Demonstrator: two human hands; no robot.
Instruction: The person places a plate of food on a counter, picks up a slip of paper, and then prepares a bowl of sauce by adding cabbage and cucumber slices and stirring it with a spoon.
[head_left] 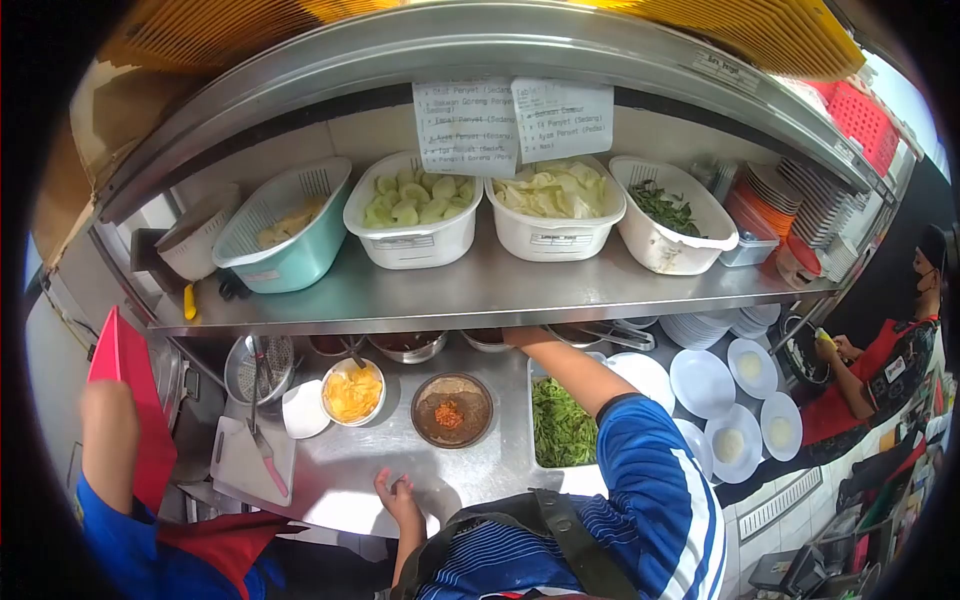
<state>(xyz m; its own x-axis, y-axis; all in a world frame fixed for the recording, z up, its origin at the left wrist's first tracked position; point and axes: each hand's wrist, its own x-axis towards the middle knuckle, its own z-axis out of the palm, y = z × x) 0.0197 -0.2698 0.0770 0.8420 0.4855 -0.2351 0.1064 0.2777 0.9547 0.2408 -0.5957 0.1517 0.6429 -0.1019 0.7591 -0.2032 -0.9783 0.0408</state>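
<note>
My left hand (pixel 402 497) is held low at the counter's front edge, its fingers apart and nothing in it. My right arm reaches forward beneath the steel shelf, and my right hand (pixel 520 336) shows only at the wrist, near the bowls of dark red content (pixel 487 341); its fingers are hidden. Between the arms a brown stone mortar (pixel 452 411) holds an orange-red paste (pixel 449 415). A white tub of yellow chips (pixel 353 392) stands left of it, and a tray of green leaves (pixel 563 424) lies right of it, under my right forearm.
Baskets of cucumber (pixel 415 195), cabbage (pixel 556 192) and leaves (pixel 664 208) line the shelf (pixel 480 297). A knife (pixel 271 470) rests on a white board (pixel 238 465) at left. White plates (pixel 702 383) spread at right. A co-worker's arm (pixel 108 440) is far left; another person (pixel 880 370) stands right.
</note>
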